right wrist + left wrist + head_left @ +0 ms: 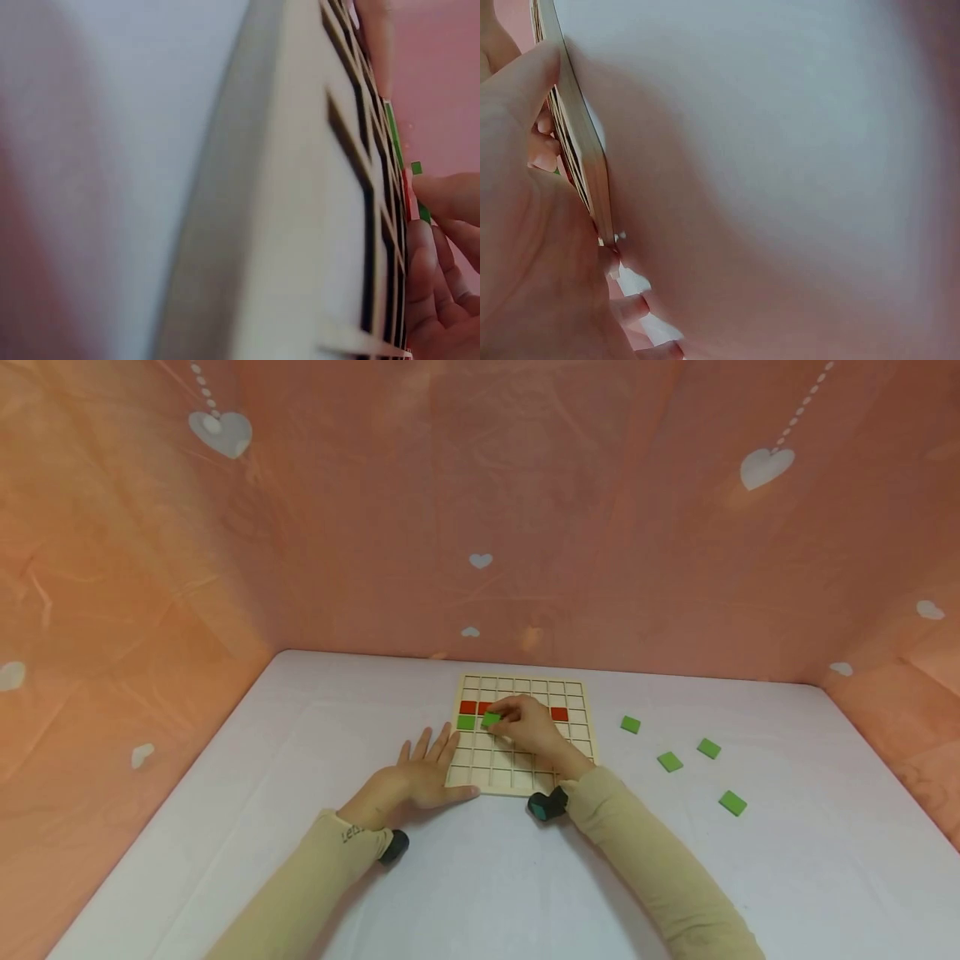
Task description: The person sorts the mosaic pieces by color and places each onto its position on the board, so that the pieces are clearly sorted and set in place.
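Note:
A wooden grid board (481, 781) lies on the white table. My right hand (531, 727) is over it, pinching a green square tile (491, 719) between thumb and fingers. In the right wrist view the pinched tile (417, 167) stands tilted close to the grid. Another green tile (466, 722) fills a cell at the board's left side. Above it is a red tile (468, 707), with a second one partly hidden by my right fingers; a further red tile (559, 714) sits toward the right. My left hand (423, 781) lies spread at the near left corner, thumb along the near edge.
Several loose green tiles, among them one near the board (631, 724) and one closer to me (732, 802), lie on the table to the right. Behind and beside the table hangs an orange-pink cloth (480, 485) with white hearts.

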### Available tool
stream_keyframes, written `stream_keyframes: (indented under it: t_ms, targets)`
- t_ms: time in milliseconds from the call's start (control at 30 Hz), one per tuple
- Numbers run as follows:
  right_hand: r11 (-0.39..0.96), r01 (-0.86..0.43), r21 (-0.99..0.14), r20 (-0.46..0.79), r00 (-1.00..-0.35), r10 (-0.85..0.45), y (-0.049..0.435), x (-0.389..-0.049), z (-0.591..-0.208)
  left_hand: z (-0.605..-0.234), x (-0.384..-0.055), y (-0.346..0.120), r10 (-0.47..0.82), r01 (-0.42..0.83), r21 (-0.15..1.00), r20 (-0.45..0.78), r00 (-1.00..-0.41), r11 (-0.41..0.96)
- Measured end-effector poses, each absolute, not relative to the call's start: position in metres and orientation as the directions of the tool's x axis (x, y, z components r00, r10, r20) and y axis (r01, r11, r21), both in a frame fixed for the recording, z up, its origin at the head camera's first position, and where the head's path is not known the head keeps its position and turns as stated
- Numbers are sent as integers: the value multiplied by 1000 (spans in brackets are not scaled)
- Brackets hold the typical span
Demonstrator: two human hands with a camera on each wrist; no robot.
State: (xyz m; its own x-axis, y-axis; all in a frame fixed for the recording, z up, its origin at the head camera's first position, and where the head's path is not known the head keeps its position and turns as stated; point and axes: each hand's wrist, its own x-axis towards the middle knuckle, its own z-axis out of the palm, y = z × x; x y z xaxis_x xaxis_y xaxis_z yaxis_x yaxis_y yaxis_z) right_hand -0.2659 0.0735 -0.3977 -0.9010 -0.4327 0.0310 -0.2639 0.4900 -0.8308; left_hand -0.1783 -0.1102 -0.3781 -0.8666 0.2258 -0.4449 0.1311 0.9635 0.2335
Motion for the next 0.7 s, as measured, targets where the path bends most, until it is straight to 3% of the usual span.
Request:
stream_keyframes:
  t_ms: [700]
  targets:
    - [473,-263,-841,31,-896,-443,70,-264,-400,-380,-179,-110,220,140,203,-458,-861,969]
